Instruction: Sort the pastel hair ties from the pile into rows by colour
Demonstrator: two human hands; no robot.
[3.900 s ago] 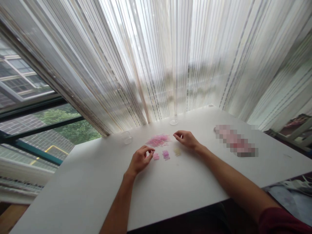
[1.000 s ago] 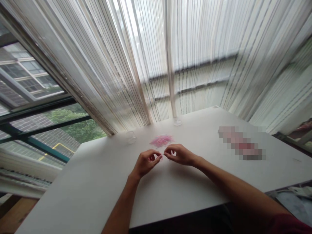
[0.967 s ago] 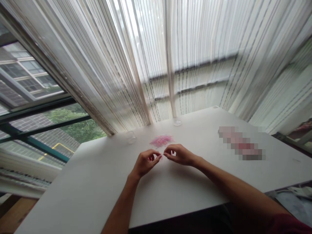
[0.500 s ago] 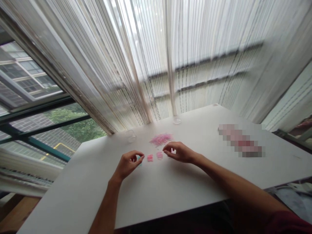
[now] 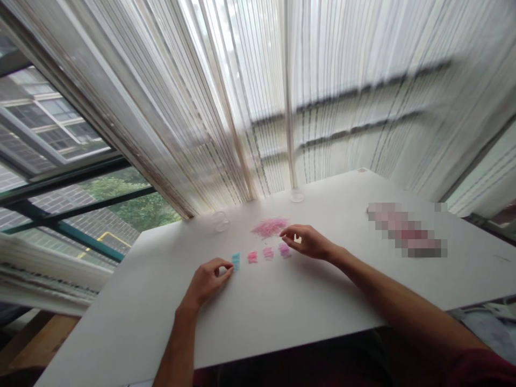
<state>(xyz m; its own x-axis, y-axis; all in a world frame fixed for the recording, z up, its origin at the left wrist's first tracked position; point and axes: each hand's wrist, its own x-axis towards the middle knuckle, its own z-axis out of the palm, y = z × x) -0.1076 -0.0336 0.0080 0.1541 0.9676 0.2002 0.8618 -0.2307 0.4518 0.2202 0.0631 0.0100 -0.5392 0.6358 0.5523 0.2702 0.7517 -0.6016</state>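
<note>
A loose heap of thin pink and purple pieces lies on the white table. In front of it is a row of small groups: blue, red-pink, light pink and purple. My left hand is beside the blue group, thumb and forefinger pinched together; anything between them is too small to tell. My right hand hovers at the heap's right edge, above the purple group, its fingertips closed together. Whatever they hold, if anything, cannot be made out.
Two clear round items stand at the back of the white table, one on the left and one near the middle. A pixelated pinkish object lies at the right. Striped curtains hang behind.
My left hand has moved down and left, uncovering the blue group. My right hand has shifted up and right towards the heap, uncovering the purple group. The view has shifted slightly.
</note>
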